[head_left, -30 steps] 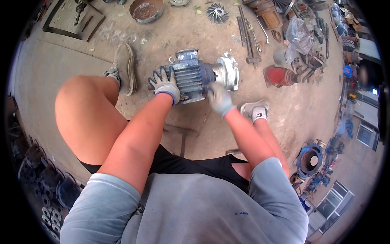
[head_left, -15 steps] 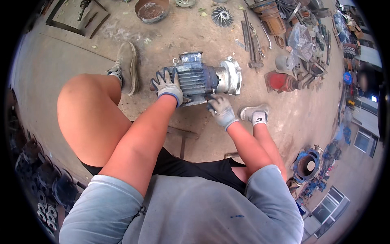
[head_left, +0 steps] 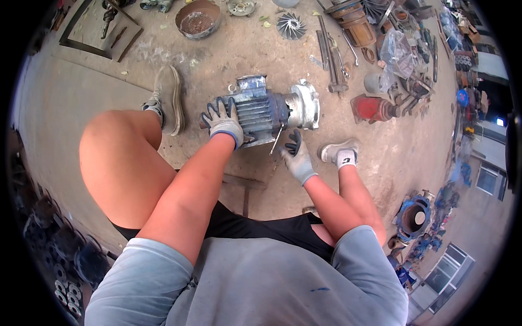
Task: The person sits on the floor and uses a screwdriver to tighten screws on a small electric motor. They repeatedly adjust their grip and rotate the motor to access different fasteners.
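Note:
A blue-grey electric motor [head_left: 256,113] with a ribbed housing lies on its side on the floor in front of me. A pale, paint-worn flanged casing [head_left: 308,106] is attached to its right end. My left hand [head_left: 223,120], in a grey glove with dark fingertips, lies on the motor's left end, fingers spread over the ribs. From the motor's near right side a slim metal wrench-like tool [head_left: 276,140] sticks out toward me; its far end is hard to make out. Just right of it is my gloved right hand [head_left: 297,155], fingers apart and slightly blurred, holding nothing visible.
A red jack-like part [head_left: 373,108] and a grey cup [head_left: 373,82] stand to the right. Beyond lie a hammer [head_left: 337,86], a fan wheel [head_left: 291,26], a rusty pan [head_left: 198,20] and a plastic bag [head_left: 398,51]. A low metal stand [head_left: 244,185] is between my legs.
My right hand has drawn back from the motor's near edge and its fingers have spread, leaving the slim tool in plain sight. My left hand stays on the motor.

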The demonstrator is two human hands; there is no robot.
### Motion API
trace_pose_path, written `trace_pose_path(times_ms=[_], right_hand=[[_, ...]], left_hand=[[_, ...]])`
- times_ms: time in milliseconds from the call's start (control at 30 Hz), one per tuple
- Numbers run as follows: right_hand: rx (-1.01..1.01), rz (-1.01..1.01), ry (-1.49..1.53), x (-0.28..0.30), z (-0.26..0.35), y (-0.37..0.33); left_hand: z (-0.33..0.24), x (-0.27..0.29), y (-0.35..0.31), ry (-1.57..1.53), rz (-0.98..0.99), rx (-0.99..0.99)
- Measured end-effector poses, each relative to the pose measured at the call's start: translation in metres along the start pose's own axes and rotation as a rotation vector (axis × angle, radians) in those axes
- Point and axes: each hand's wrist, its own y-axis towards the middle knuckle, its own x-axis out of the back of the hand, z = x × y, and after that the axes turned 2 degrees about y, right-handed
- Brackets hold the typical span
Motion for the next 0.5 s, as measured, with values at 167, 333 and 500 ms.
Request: trace_pose_path(times_ms=[167,333,500], right_hand=[[-0.251,-0.025,0.090,-0.040,0.011,0.038],[-0.129,-0.111,-0.426,-0.052,0.028,0.041],[-0.027,-0.026,-0.673,-0.027,0.027,0.040]], left_hand=[[-0.001,0.007,-0.004,0.038,0.027,0.017],[-0.003,0.006,-0.003,0.049,0.021,0.017],[0.000,0.001,0.002,0.041,0.018,-0.002]])
